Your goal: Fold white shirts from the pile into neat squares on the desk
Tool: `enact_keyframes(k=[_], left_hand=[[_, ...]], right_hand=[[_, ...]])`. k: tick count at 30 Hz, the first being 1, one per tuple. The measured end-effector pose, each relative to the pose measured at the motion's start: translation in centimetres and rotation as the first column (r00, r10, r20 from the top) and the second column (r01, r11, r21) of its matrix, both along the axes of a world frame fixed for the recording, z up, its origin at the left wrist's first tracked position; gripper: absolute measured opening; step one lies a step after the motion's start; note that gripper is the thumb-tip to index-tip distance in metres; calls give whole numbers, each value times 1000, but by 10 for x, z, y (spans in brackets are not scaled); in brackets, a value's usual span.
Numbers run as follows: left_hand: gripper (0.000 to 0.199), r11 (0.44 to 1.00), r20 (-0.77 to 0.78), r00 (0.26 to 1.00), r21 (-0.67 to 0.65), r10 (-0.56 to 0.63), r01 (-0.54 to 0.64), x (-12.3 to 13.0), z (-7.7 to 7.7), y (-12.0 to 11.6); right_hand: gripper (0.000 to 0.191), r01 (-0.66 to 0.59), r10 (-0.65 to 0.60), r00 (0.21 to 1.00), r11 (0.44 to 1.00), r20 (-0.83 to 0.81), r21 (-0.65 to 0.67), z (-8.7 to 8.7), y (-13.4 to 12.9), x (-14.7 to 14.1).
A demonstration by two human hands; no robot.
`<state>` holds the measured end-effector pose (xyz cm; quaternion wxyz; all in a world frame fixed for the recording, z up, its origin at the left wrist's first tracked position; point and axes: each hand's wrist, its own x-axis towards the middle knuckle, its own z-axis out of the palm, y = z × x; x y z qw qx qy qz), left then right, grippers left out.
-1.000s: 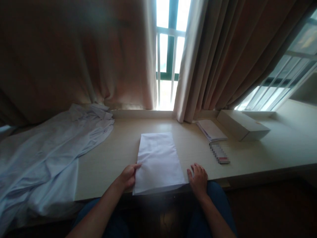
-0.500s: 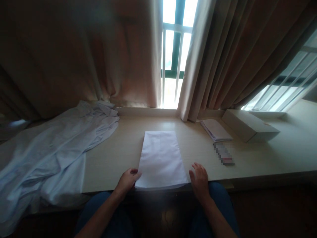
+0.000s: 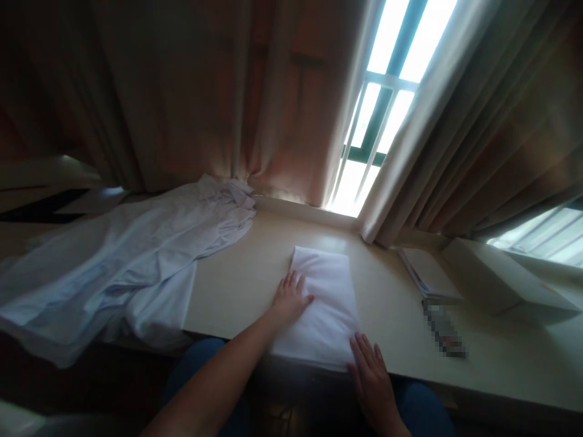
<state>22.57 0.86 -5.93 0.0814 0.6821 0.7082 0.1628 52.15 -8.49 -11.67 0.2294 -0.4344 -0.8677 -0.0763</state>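
Note:
A folded white cloth (image 3: pixel 330 303) lies flat on the pale table (image 3: pixel 232 273), its near end at the table's front edge. My left hand (image 3: pixel 291 297) rests on the cloth's left side with the fingers spread. At the near right corner of the cloth is my right hand (image 3: pixel 371 373), fingers extended along the edge. Neither hand grips anything that shows.
A large crumpled white cloth (image 3: pixel 136 261) covers the table's left part and hangs over its front edge. To the right are a smaller folded cloth (image 3: pixel 428 273), a pixelated item (image 3: pixel 444 331) and a pale box (image 3: pixel 505 279). Curtains (image 3: pixel 296 121) hang behind.
The view has turned left and tilted. My left hand has moved from the folded cloth's near left corner up onto its surface. My right hand has come in against the right corner.

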Motion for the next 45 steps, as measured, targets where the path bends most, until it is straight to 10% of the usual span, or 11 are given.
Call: enact_keyframes(k=[5, 14, 26, 32, 35, 38, 45], left_hand=[[78, 999, 64, 998, 45, -3, 0, -14, -27, 4], [54, 914, 410, 831, -14, 376, -406, -52, 14, 99], [27, 872, 413, 771, -154, 485, -465, -62, 11, 149], [37, 943, 372, 874, -9, 313, -334, -64, 23, 106], [41, 973, 259, 961, 225, -100, 41, -66, 19, 61], [41, 914, 145, 909, 175, -391, 365, -68, 5, 17], [50, 980, -67, 981, 72, -182, 187, -34, -16, -58]], right_hand=[[56, 3, -3, 1000, 1000, -16, 1, -8, 2, 1], [52, 57, -57, 997, 998, -45, -5, -1, 1, -8], [70, 66, -68, 998, 995, -15, -75, 17, 0, -11], [78, 37, -36, 999, 991, 10, -132, 22, -2, -7], [76, 47, -43, 999, 991, 29, -129, 21, -3, -6], [76, 39, -35, 999, 993, 37, -114, 19, -5, -5], [65, 205, -219, 934, 976, -282, -79, 6, -22, -5]])
